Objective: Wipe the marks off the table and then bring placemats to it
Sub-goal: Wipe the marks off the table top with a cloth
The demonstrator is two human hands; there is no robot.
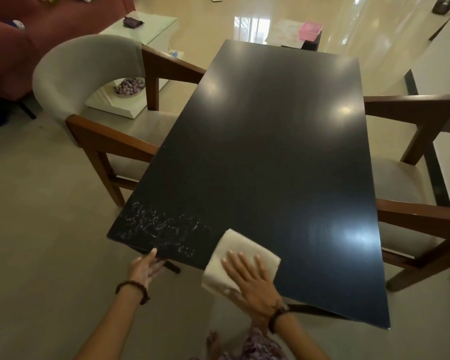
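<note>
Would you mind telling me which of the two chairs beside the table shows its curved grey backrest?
The chair on the left shows its rounded grey backrest in full. Of the chair on the right only the wooden armrests and grey seat show.

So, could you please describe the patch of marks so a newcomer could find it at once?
On the black table, look at its near left corner. The white marks lie there, left of the folded cloth; they are the only speckled patch.

A folded cloth (240,258) is being pressed flat onto the near edge of the black table (278,141) by the right hand (252,281), just beside white marks (161,227); the edge is being touched by the left hand (143,268).
</note>
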